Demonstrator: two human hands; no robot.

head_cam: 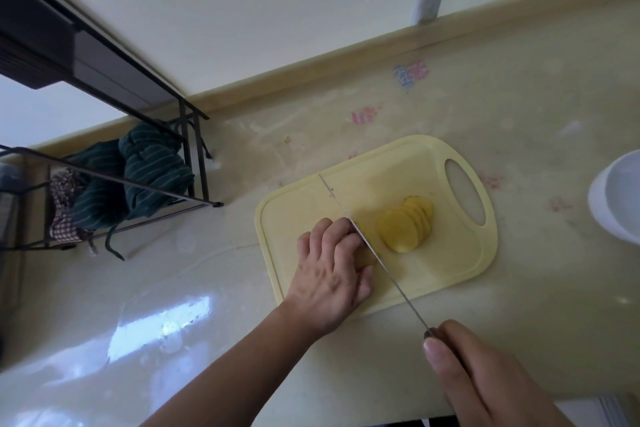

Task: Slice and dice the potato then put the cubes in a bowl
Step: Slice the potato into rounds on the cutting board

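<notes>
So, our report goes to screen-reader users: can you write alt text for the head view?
A left hand steadies a potato on a yellow cutting board while the right hand slices with a knife; cut slices lean beside the blade, a white bowl at right.

Left hand (332, 274) curled, knuckles forward; right hand (485, 374) apparently closed in grip

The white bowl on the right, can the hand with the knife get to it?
Probably yes. The bowl sits on the counter on the right hand's own side, with nothing between them. But that hand grips the knife, so it would have to put that down first.
</notes>
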